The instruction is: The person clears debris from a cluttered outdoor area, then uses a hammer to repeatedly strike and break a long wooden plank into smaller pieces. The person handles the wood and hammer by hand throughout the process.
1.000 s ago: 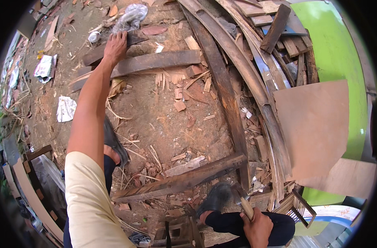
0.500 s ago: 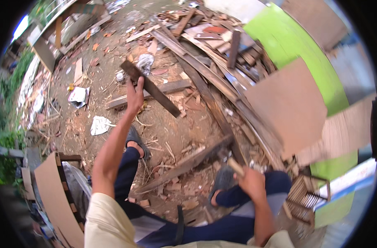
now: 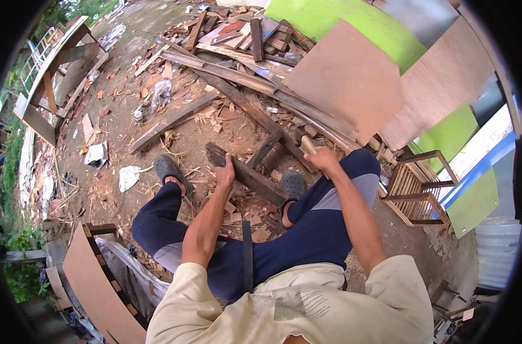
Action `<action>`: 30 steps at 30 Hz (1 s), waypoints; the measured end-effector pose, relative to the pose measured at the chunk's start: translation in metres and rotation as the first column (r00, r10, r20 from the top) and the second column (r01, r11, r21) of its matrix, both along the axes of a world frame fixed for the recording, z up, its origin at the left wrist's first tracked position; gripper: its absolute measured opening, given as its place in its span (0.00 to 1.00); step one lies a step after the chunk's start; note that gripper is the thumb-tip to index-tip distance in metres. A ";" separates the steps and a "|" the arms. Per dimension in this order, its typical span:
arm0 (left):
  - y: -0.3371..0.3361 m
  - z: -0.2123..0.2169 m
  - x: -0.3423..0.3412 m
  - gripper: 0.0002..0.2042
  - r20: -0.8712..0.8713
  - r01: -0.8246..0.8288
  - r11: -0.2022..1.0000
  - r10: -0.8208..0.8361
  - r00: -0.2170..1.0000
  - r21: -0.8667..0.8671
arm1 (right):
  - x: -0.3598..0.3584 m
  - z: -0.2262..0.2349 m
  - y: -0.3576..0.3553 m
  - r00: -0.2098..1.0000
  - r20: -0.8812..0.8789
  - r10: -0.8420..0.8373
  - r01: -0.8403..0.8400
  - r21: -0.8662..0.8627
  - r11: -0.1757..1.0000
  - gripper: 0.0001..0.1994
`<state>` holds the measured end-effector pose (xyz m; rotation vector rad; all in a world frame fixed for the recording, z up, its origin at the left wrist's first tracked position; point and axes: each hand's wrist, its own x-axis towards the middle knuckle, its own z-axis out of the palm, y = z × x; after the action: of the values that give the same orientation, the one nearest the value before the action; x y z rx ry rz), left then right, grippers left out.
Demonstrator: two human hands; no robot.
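My left hand (image 3: 225, 172) is closed round a dark wooden plank (image 3: 255, 182), which slants down to the right between my feet. In my right hand (image 3: 324, 160), near my right knee, is a hammer (image 3: 309, 144); its pale wooden handle shows, and its dark head points away from me. Beyond the held plank, a dark wood piece (image 3: 265, 150) rests with its far end near a long beam (image 3: 244, 104). The held plank hides part of that piece. Broken brick-coloured chips (image 3: 233, 217) lie on the ground below the plank.
A heap of scrap boards (image 3: 238, 40) lies ahead. Brown panels (image 3: 347, 80) and a green sheet (image 3: 358, 20) are to the right, with a slatted wooden frame (image 3: 413, 189) nearer. Another beam (image 3: 172, 122) lies ahead left. My shoes (image 3: 293, 184) flank the held plank.
My left hand has brought the plank lower and nearer, from out ahead to between my feet. My right hand still grips the hammer. The view has shifted, so my shirt now shows.
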<state>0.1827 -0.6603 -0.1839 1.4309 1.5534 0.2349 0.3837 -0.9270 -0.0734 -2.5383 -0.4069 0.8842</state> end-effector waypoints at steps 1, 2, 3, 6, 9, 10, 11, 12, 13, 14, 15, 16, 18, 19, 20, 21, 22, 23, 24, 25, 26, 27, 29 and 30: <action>0.001 -0.008 0.003 0.64 -0.012 -0.007 1.000 0.007 1.000 -0.004 | -0.004 -0.003 -0.002 1.000 -0.015 -0.017 0.017 0.019 1.000 0.27; 0.005 -0.019 0.005 0.65 -0.025 -0.016 1.000 0.016 1.000 -0.008 | -0.007 -0.005 -0.002 0.999 -0.032 -0.031 0.032 0.038 0.999 0.27; 0.013 -0.029 0.006 0.66 -0.025 -0.007 1.000 0.008 1.000 0.018 | -0.008 -0.006 0.001 1.000 -0.004 0.014 -0.014 0.031 0.999 0.27; 0.025 -0.036 0.018 0.68 -0.025 0.025 0.999 -0.024 0.999 0.046 | -0.017 -0.003 0.004 0.999 -0.022 0.044 -0.044 0.011 0.999 0.26; 0.012 -0.020 0.047 0.67 -0.030 0.061 0.997 -0.062 0.998 -0.053 | -0.018 -0.005 -0.011 0.997 -0.063 0.040 -0.042 -0.030 0.999 0.27; 0.012 -0.019 0.052 0.67 -0.024 0.067 0.997 -0.068 0.997 -0.037 | -0.019 -0.004 -0.011 0.996 -0.077 0.044 -0.047 -0.032 0.998 0.26; 0.013 -0.020 0.056 0.66 -0.018 0.070 0.997 -0.070 0.997 -0.019 | -0.019 -0.006 -0.009 0.995 -0.086 0.050 -0.053 -0.028 0.998 0.27; 0.015 -0.022 0.061 0.66 -0.011 0.072 0.997 -0.072 0.997 -0.002 | -0.018 -0.007 -0.008 0.994 -0.096 0.049 -0.052 -0.030 0.998 0.27; 0.017 -0.025 0.067 0.65 0.000 0.073 0.997 -0.073 0.997 0.035 | -0.018 -0.009 -0.008 0.993 -0.105 0.049 -0.052 -0.033 0.998 0.27; 0.020 -0.030 0.069 0.63 0.009 0.067 0.995 -0.067 0.998 0.070 | -0.018 -0.009 -0.006 0.992 -0.116 0.054 -0.059 -0.038 0.998 0.27; 0.024 -0.036 0.072 0.62 0.018 0.059 0.993 -0.061 0.998 0.106 | -0.018 -0.008 -0.003 0.989 -0.130 0.064 -0.068 -0.023 0.997 0.27; 0.032 -0.040 0.076 0.60 -0.013 0.064 0.995 -0.063 0.998 0.074 | -0.017 -0.010 0.001 0.985 -0.165 0.059 -0.060 -0.006 0.998 0.25; 0.039 -0.046 0.084 0.56 -0.076 0.077 0.997 -0.077 0.994 0.000 | -0.015 -0.012 0.008 0.971 -0.237 0.040 -0.038 0.015 0.999 0.21; 0.042 -0.049 0.082 0.55 -0.059 0.076 0.997 -0.078 0.995 -0.029 | -0.013 -0.013 0.013 0.952 -0.305 0.032 -0.028 0.016 0.999 0.19; 0.036 -0.050 0.081 0.54 -0.044 0.085 0.993 -0.089 0.995 -0.075 | -0.015 -0.010 0.011 0.944 -0.330 0.023 -0.011 0.038 0.999 0.18; 0.035 -0.048 0.080 0.53 -0.027 0.094 0.990 -0.097 0.995 -0.109 | -0.019 -0.005 0.013 0.935 -0.353 0.021 0.005 0.072 0.997 0.18; 0.030 -0.046 0.080 0.52 -0.035 0.079 0.992 -0.083 0.996 -0.094 | -0.020 -0.001 0.015 0.926 -0.377 0.020 0.021 0.105 0.994 0.18; 0.023 -0.047 0.080 0.51 -0.044 0.069 0.995 -0.072 0.996 -0.076 | -0.022 0.003 0.016 0.908 -0.418 -0.010 0.051 0.086 0.995 0.18; 0.018 -0.049 0.078 0.50 -0.053 0.059 0.997 -0.062 0.997 -0.058 | -0.019 -0.002 0.015 0.902 -0.430 0.016 0.024 0.089 0.996 0.18; 0.014 -0.052 0.075 0.50 -0.027 0.081 0.996 -0.082 0.996 -0.036 | -0.014 -0.009 0.014 0.895 -0.443 0.042 -0.003 0.090 0.996 0.19; 0.014 -0.057 0.070 0.49 -0.004 0.100 0.995 -0.100 0.995 -0.008 | -0.012 -0.010 0.019 0.886 -0.457 0.074 -0.032 0.098 0.995 0.19; 0.014 -0.063 0.067 0.49 0.018 0.117 0.993 -0.118 0.993 0.019 | -0.006 -0.011 0.025 0.879 -0.468 0.094 -0.062 0.083 0.995 0.20; 0.018 -0.073 0.066 0.51 0.048 0.137 0.990 -0.135 0.990 -0.038 | 0.004 -0.011 0.043 0.859 -0.494 0.133 -0.123 0.053 0.991 0.22; 0.021 -0.077 0.066 0.52 0.061 0.145 0.987 -0.141 0.988 -0.067 | 0.003 -0.010 0.051 0.864 -0.459 0.208 -0.190 0.085 0.978 0.22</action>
<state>0.2485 -0.6395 -0.2612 1.4599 1.3934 0.1318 0.3864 -0.8761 -0.0830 -2.1711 -0.5278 1.5053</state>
